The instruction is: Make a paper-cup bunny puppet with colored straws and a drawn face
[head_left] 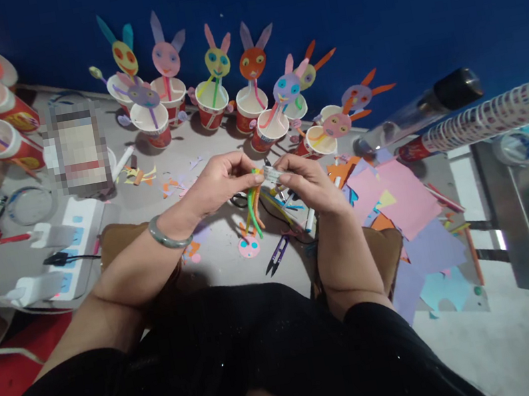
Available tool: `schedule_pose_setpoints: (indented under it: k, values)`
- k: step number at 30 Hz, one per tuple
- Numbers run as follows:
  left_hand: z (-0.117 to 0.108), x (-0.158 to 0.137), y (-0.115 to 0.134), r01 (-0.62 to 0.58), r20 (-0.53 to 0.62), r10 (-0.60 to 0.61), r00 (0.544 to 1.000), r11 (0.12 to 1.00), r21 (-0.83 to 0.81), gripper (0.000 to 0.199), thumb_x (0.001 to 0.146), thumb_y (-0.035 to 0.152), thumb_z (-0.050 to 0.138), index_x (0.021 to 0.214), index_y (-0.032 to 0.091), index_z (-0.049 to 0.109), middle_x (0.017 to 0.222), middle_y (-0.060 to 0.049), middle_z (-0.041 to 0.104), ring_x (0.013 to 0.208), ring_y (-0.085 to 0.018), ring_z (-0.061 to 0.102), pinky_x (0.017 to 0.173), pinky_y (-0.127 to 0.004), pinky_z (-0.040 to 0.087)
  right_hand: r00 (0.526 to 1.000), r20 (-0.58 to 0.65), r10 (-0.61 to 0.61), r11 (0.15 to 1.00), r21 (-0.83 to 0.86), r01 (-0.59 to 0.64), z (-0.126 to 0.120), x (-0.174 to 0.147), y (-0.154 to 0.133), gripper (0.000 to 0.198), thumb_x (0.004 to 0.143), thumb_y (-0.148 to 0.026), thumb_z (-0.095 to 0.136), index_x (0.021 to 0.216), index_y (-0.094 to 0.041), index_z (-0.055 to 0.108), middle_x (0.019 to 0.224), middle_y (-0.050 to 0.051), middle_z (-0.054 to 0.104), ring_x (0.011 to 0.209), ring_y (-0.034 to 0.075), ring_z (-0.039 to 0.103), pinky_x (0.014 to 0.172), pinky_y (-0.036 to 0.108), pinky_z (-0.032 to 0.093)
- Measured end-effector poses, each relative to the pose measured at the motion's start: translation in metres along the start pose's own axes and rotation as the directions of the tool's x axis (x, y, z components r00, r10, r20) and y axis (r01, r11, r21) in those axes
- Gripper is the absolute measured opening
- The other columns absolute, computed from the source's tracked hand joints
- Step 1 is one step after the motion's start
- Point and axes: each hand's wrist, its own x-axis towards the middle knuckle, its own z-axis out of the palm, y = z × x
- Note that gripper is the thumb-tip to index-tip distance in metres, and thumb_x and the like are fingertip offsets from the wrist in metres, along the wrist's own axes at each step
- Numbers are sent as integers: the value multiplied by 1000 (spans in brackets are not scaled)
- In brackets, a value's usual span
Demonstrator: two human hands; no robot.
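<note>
My left hand [226, 176] is closed in a pinch on a bundle of thin green, yellow and orange straws [254, 214], which hang down below the fingers. A crinkled, see-through plastic piece [271, 174] lies between both hands at the top of the bundle. Fingers of my right hand [311, 183] are closed on its other side. Below the hands, a pink paper rabbit face [249, 246] with blue eyes lies on the table [226, 273]. Dark thread snips [278, 255] rest to its right.
Paper cups [213, 106] with rabbit faces on straws line the back. A white power strip [77, 246] with plugs stands left. On the right are stacked coloured paper sheets [409, 197] and a long stack of cups [499, 115]. Paper scraps [172, 188] lie about.
</note>
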Motion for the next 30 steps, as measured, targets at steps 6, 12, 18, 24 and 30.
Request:
schedule_pose_setpoints:
  k: [6, 12, 18, 24, 30]
  values:
    - [-2, -1, 0, 92, 33, -92, 995, 996, 4, 25, 74, 28, 86, 85, 13, 70, 69, 1, 68, 63, -9, 62, 63, -23, 50, 998, -63, -15, 998, -65, 11, 1, 2, -1, 43, 89, -63, 63, 78, -23, 53, 74, -2, 51, 71, 14, 45, 68, 30, 36]
    - [-3, -1, -2, 65, 21, -65, 998, 997, 34, 10, 80, 19, 77, 84, 13, 71, 70, 1, 69, 62, -8, 62, 63, -22, 52, 996, -89, 23, 989, -142, -36, 6, 3, -3, 52, 79, -68, 74, 74, -23, 49, 71, -4, 48, 70, 13, 41, 67, 29, 34]
    - [-1, -1, -2, -53, -5, 54, 999, 988, 145, 7, 78, 14, 71, 84, 14, 69, 69, 2, 67, 62, -8, 61, 61, -20, 49, 987, -161, 18, 991, -130, -40, 11, 3, -5, 52, 75, -63, 81, 73, -22, 48, 70, -5, 46, 69, 12, 39, 68, 29, 33]
    - [0, -2, -1, -59, -28, 65, 997, 982, 178, 8, 75, 18, 71, 82, 14, 69, 71, 0, 68, 63, -8, 59, 60, -21, 46, 984, -167, 56, 989, -124, -77, 11, 3, -6, 54, 73, -66, 81, 72, -23, 48, 70, -5, 46, 69, 12, 38, 67, 29, 32]
    - [0, -1, 0, -14, 6, 13, 1000, 979, 203, 15, 74, 24, 77, 81, 14, 69, 66, 2, 63, 60, -8, 53, 57, -21, 42, 991, -117, 60, 983, -164, -79, 12, 4, -7, 56, 75, -69, 78, 72, -23, 46, 69, -5, 45, 69, 12, 37, 66, 28, 31]
